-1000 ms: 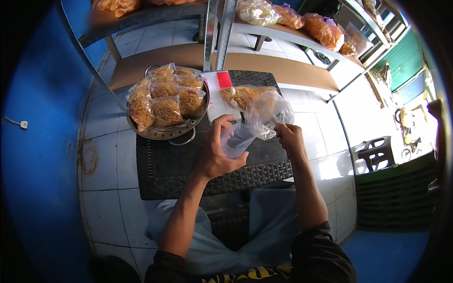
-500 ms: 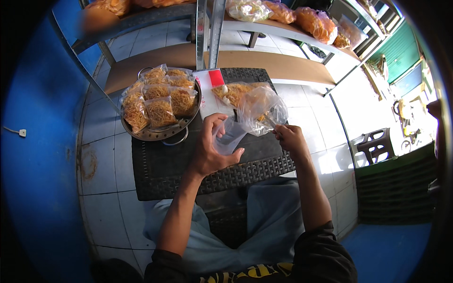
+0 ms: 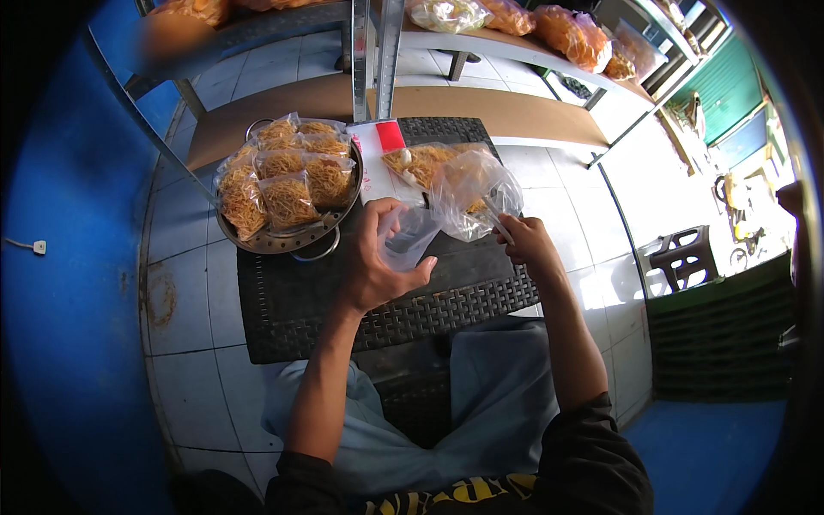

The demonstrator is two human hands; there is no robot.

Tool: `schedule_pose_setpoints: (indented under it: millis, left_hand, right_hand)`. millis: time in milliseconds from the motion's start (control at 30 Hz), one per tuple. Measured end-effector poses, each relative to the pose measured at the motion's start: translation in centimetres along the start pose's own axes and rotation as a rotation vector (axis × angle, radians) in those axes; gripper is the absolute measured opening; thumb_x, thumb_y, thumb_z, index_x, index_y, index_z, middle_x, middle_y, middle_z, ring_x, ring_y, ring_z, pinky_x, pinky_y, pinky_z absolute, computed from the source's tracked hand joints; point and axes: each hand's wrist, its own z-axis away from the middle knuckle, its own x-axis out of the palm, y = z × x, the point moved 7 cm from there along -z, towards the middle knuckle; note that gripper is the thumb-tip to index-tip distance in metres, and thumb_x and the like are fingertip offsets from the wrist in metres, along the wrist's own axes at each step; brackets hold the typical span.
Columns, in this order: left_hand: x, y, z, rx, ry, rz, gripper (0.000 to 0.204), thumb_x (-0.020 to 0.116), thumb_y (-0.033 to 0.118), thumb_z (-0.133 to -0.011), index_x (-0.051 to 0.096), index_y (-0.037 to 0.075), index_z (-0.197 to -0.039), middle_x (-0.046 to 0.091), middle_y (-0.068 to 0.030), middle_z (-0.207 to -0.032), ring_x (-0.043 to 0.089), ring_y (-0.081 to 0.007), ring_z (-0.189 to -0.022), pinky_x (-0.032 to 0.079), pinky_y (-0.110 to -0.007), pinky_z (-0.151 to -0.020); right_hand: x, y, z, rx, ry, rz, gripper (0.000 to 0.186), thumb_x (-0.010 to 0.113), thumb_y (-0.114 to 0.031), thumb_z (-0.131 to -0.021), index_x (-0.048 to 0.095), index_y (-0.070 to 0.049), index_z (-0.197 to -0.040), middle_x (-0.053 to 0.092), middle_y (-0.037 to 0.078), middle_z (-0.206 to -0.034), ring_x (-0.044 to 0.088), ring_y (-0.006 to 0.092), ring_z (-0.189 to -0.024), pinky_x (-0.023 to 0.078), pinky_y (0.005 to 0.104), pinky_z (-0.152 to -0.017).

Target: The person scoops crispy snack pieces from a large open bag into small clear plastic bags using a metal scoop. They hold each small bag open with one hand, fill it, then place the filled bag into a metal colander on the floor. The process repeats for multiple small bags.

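Note:
My left hand (image 3: 382, 270) is curved around a small translucent plastic bag (image 3: 405, 238), holding its mouth wide with thumb and fingers. My right hand (image 3: 530, 249) grips a metal utensil (image 3: 500, 223), probably a spoon, its far end inside a larger crumpled clear bag (image 3: 463, 184) with some golden food. Behind that lies another bag of golden noodle-like snack (image 3: 416, 161), on a white item with a red patch (image 3: 386, 137). To the left, a round steel tray (image 3: 279, 244) holds several sealed bags of crispy strands (image 3: 287, 202). These sit on a dark woven-patterned table (image 3: 386, 324).
Metal shelving (image 3: 386, 51) with wooden boards (image 3: 489, 116) stands beyond the table, carrying several bagged goods (image 3: 571, 39). A blue wall (image 3: 69, 326) with a cable plug is at left; a dark plastic stool (image 3: 682, 257) is at right, near a bright doorway.
My right hand and the utensil have risen slightly at the large bag. My left hand, still around the small bag, sits a little higher and further left in view.

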Motion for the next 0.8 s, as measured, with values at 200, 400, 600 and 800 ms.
schedule_pose_setpoints:
  millis: [200, 400, 600, 800]
  left_hand:
    - [0.0, 0.2, 0.0, 0.046, 0.004, -0.012, 0.069, 0.086, 0.016, -0.061, 0.05, 0.003, -0.119, 0.051, -0.0071, -0.097, 0.051, -0.0173, -0.085, 0.048, -0.033, -0.078]
    - [0.1, -0.2, 0.0, 0.01, -0.007, -0.028, 0.07, 0.086, 0.016, -0.062, 0.049, 0.004, -0.12, 0.054, -0.0088, -0.101, 0.054, -0.0192, -0.085, 0.049, -0.034, -0.078]
    - [0.1, -0.2, 0.0, 0.011, 0.028, 0.009, 0.069, 0.086, 0.013, -0.061, 0.051, 0.006, -0.119, 0.05, -0.0045, -0.092, 0.051, -0.0158, -0.085, 0.046, -0.03, -0.08]
    - [0.2, -0.2, -0.1, 0.008, 0.022, 0.015, 0.071, 0.086, 0.012, -0.062, 0.05, 0.005, -0.122, 0.052, -0.0047, -0.092, 0.052, -0.0156, -0.086, 0.046, -0.03, -0.08]
  right_hand:
    - [0.5, 0.3, -0.6, -0.004, -0.039, 0.021, 0.036, 0.06, -0.034, -0.094, 0.065, 0.002, -0.086, 0.056, 0.001, -0.068, 0.038, 0.0037, -0.045, 0.027, 0.0209, -0.039]
    - [0.3, 0.3, -1.0, -0.114, 0.099, 0.139, 0.034, 0.062, -0.031, -0.091, 0.067, 0.002, -0.084, 0.056, -0.001, -0.063, 0.042, 0.0047, -0.047, 0.03, 0.0216, -0.042]
    - [-1.4, 0.0, 1.0, -0.173, 0.117, 0.195, 0.033, 0.061, -0.03, -0.092, 0.068, 0.001, -0.082, 0.057, -0.001, -0.063, 0.043, 0.0052, -0.048, 0.031, 0.0222, -0.044]
    - [-2.4, 0.0, 1.5, -0.114, 0.06, 0.082, 0.031, 0.06, -0.028, -0.093, 0.068, 0.0, -0.081, 0.056, -0.001, -0.062, 0.043, 0.0049, -0.046, 0.031, 0.0223, -0.042]
